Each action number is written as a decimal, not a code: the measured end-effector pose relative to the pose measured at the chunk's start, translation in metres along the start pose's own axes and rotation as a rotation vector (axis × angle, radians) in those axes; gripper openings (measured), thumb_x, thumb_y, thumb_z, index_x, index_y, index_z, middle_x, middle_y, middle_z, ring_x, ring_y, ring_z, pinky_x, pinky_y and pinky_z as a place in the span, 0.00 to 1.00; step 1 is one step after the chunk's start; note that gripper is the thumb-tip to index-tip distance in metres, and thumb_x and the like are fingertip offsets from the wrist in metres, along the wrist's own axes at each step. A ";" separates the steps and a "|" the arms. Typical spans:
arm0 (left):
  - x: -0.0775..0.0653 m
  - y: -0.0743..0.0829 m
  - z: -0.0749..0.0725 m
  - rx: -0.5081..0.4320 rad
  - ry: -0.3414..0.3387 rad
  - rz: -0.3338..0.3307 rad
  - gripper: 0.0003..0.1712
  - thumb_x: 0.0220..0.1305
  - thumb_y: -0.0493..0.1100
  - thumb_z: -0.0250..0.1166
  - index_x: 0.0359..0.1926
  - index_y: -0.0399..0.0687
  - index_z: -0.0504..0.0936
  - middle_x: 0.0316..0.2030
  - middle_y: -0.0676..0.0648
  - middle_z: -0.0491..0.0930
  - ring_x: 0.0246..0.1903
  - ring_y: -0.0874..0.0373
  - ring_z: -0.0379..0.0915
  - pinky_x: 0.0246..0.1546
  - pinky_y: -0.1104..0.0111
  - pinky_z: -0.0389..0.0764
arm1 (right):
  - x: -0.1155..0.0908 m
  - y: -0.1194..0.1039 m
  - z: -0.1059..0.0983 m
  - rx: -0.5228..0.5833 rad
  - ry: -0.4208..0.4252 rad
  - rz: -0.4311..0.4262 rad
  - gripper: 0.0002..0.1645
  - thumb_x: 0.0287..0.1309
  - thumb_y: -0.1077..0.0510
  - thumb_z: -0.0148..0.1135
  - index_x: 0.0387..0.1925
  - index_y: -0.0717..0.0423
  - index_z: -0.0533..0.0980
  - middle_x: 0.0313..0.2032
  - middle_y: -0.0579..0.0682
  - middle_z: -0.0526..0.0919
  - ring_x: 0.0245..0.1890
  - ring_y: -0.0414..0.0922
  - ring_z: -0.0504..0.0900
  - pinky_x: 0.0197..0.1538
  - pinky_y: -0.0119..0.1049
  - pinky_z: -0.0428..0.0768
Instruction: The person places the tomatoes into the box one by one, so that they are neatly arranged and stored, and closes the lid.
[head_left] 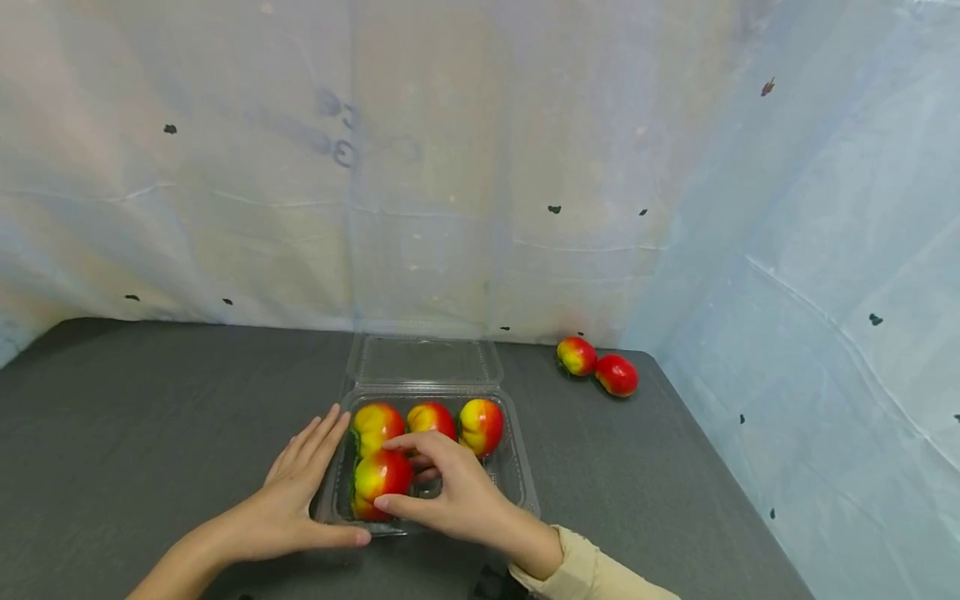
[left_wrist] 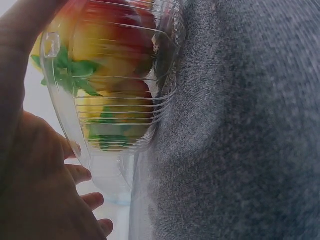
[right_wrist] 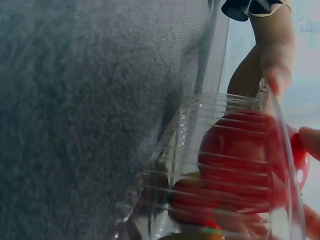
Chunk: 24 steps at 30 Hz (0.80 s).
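Note:
A clear plastic clamshell box (head_left: 517, 467) stands on the table with several glossy red-and-yellow fruits in it. Three lie along its far side: left (head_left: 377, 423), middle (head_left: 432, 417) and right (head_left: 482, 425). My right hand (head_left: 461, 492) holds the near-left fruit (head_left: 381, 477) between thumb and fingers, low in the box. My left hand (head_left: 288, 504) lies along the left side, fingers extended and thumb near the front left corner. In the left wrist view, green leaves (left_wrist: 107, 125) show through the ribbed wall. The right wrist view shows a red fruit (right_wrist: 235, 150) through the plastic.
The box's hinged lid (head_left: 423, 360) lies folded back toward the rear wall. Two more fruits, one red and yellow (head_left: 577, 356) and one mostly red (head_left: 617, 375), sit at the table's back right corner. Pale sheeting (head_left: 450, 208) rises behind the dark grey table (head_left: 637, 500).

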<state>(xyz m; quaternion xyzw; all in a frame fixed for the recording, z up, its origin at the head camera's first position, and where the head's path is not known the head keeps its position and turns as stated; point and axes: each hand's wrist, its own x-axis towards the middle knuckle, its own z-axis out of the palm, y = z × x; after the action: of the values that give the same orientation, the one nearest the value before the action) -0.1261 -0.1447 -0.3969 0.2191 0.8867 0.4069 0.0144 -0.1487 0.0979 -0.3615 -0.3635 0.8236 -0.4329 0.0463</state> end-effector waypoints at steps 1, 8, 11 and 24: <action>0.000 0.000 0.000 0.001 0.000 -0.001 0.71 0.42 0.61 0.76 0.76 0.54 0.38 0.76 0.41 0.32 0.70 0.29 0.27 0.56 0.26 0.33 | 0.000 0.000 0.001 -0.008 -0.001 -0.006 0.28 0.57 0.48 0.67 0.58 0.49 0.72 0.53 0.46 0.79 0.45 0.33 0.79 0.45 0.27 0.81; -0.001 0.000 0.000 0.001 0.000 -0.009 0.71 0.42 0.61 0.76 0.77 0.55 0.38 0.76 0.42 0.32 0.71 0.30 0.27 0.55 0.26 0.33 | 0.002 -0.003 0.003 -0.059 -0.020 -0.004 0.29 0.57 0.47 0.67 0.58 0.50 0.73 0.54 0.45 0.79 0.47 0.34 0.80 0.45 0.25 0.80; 0.000 0.000 0.000 -0.011 -0.005 -0.005 0.71 0.42 0.60 0.76 0.77 0.54 0.37 0.76 0.42 0.31 0.71 0.30 0.26 0.55 0.26 0.32 | 0.003 -0.002 0.004 -0.093 -0.041 -0.003 0.29 0.56 0.47 0.67 0.58 0.50 0.73 0.54 0.44 0.79 0.47 0.33 0.79 0.45 0.23 0.79; 0.000 0.000 0.001 -0.010 -0.002 -0.007 0.70 0.43 0.61 0.75 0.77 0.53 0.38 0.76 0.42 0.32 0.71 0.30 0.26 0.55 0.25 0.33 | 0.001 0.002 0.007 -0.127 -0.054 -0.014 0.30 0.56 0.46 0.67 0.59 0.49 0.72 0.53 0.45 0.78 0.47 0.33 0.78 0.43 0.23 0.79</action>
<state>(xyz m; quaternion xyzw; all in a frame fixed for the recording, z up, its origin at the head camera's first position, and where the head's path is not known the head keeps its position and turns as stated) -0.1256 -0.1440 -0.3975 0.2165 0.8854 0.4110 0.0178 -0.1480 0.0931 -0.3669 -0.3831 0.8453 -0.3702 0.0423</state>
